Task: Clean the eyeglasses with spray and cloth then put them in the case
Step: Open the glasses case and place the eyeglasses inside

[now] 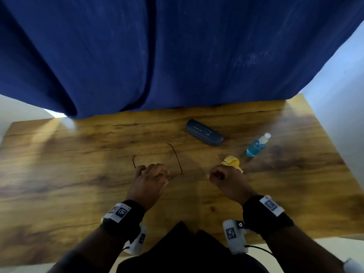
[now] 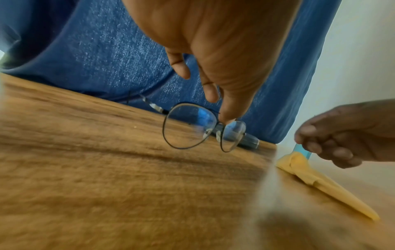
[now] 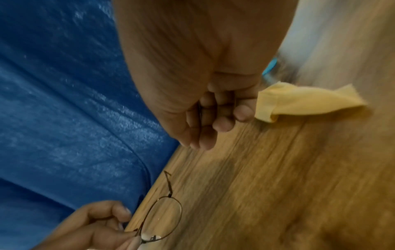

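Thin-rimmed eyeglasses (image 1: 176, 158) hang just above the wooden table (image 1: 78, 174), temples open and pointing away from me. My left hand (image 1: 153, 174) pinches them at the bridge; in the left wrist view its fingertips (image 2: 226, 116) meet between the two lenses (image 2: 189, 126). My right hand (image 1: 222, 177) hovers with curled fingers and holds nothing, just short of the crumpled yellow cloth (image 1: 232, 162). A blue spray bottle (image 1: 256, 146) stands behind the cloth. The dark case (image 1: 204, 132) lies closed further back. The right wrist view shows the curled fingers (image 3: 213, 115) beside the cloth (image 3: 303, 99).
A blue curtain (image 1: 177, 56) hangs along the table's far edge, close behind the case. The table's right edge runs just past the bottle, with a pale wall (image 1: 338, 85) beyond.
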Demonstrator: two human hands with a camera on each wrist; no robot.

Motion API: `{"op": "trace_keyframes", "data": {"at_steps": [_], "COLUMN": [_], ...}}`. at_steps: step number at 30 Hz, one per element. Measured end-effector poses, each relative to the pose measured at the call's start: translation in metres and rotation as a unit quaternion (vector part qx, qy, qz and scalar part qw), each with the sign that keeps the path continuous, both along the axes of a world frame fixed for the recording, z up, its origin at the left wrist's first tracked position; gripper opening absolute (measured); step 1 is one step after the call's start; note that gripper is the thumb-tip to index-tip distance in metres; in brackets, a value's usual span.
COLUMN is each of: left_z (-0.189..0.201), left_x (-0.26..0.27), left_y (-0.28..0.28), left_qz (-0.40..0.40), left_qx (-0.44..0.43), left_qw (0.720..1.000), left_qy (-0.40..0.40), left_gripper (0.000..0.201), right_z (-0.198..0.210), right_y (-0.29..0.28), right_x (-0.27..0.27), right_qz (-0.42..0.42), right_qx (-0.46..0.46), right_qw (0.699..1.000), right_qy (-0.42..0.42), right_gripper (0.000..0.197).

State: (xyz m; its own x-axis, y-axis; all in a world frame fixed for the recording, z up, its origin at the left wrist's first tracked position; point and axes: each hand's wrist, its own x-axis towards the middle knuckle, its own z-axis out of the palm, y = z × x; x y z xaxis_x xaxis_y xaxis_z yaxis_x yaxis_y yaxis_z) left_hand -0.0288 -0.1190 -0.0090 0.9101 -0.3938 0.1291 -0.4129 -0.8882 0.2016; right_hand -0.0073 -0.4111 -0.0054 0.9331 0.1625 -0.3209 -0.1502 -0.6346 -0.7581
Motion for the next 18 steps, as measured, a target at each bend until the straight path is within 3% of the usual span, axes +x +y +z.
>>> {"op": "trace_keyframes", "data": {"at_steps": [4, 8, 15, 18], "left_z": [-0.001, -0.003, -0.019, -0.016], "left_x": [-0.009, -0.014, -0.015, -0.013], "left_y": [0.013, 0.026, 0.057, 0.073], "left_qz": [-0.034, -0.063, -0.095, -0.052], "left_qx": [-0.005, -0.013, -0.028, -0.087], "left_qw": [0.999, 0.998, 0.995, 0.994], "left_qy": [-0.001, -0.021, 0.000, 0.037], "left_gripper": [0.004, 0.018, 0.021, 0.031], "right_z": [-0.013, -0.023, -0.034, -0.035], "right_y": [0.041, 0.077, 0.113, 0.121], "right_x": [0.009, 0.013, 0.000, -0.003], "right_qz": [-0.002, -0.027, -0.078, -0.084], "right_qx": [0.079, 0.114, 0.155, 0.130], "right_qw": [0.994, 0.985, 0.975, 0.981], "right_qy": [0.072, 0.124, 0.138, 0.119], "right_gripper": [0.010, 0.024, 0.016, 0.014]}}
